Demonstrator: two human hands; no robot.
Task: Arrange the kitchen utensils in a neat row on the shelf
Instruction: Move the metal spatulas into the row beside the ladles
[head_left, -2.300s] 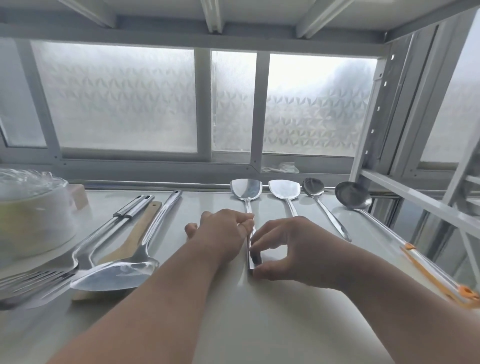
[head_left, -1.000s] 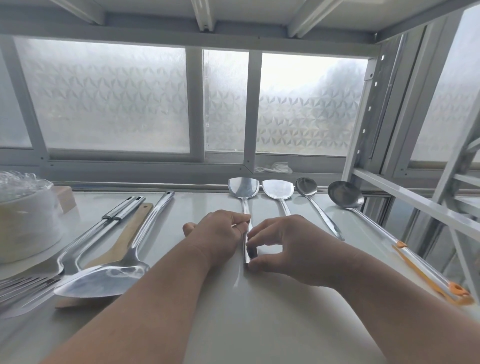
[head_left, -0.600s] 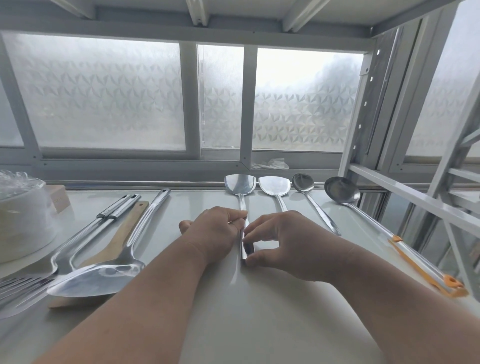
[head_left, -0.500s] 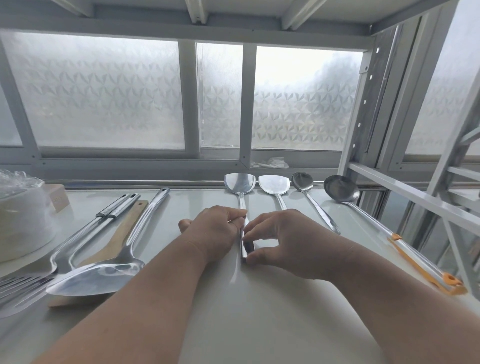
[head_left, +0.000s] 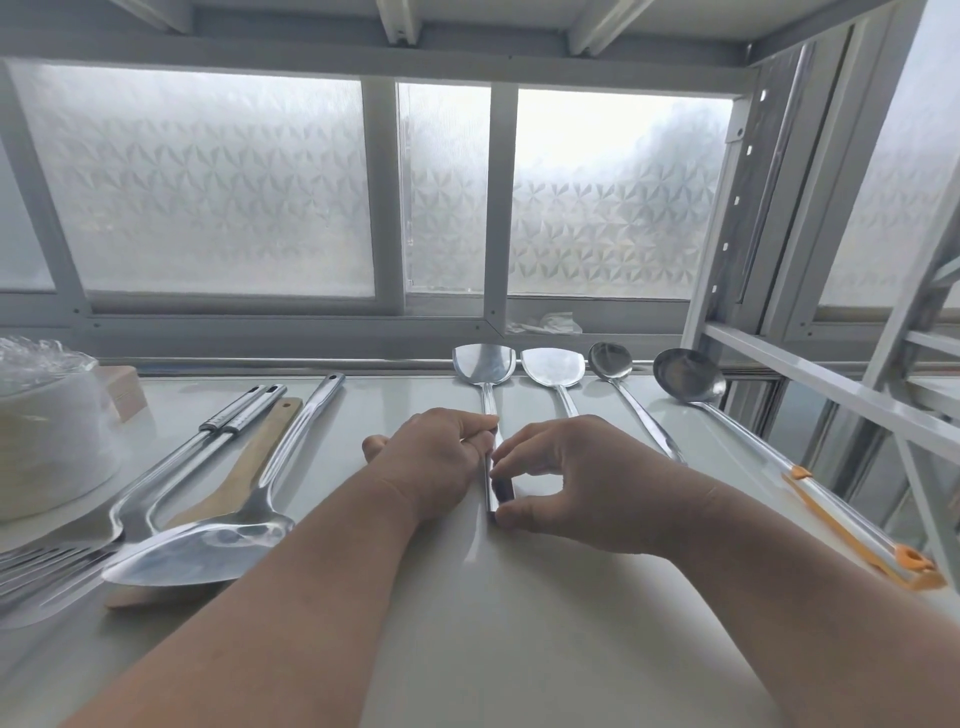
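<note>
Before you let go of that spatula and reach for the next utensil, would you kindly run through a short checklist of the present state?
1. Both hands on the handle: left hand and right hand hold the spatula at its near end: ok.
2. Spatula head level with the second spatula, spoon and ladle at the back edge: ok.
3. Handle parallel to its neighbour: cannot tell, the hands cover it.
4. Spatula head apart from the second spatula's head: ok, a narrow gap shows.
5. Row complete: not ok, the utensil pile on the left lies crossed and unsorted.
</note>
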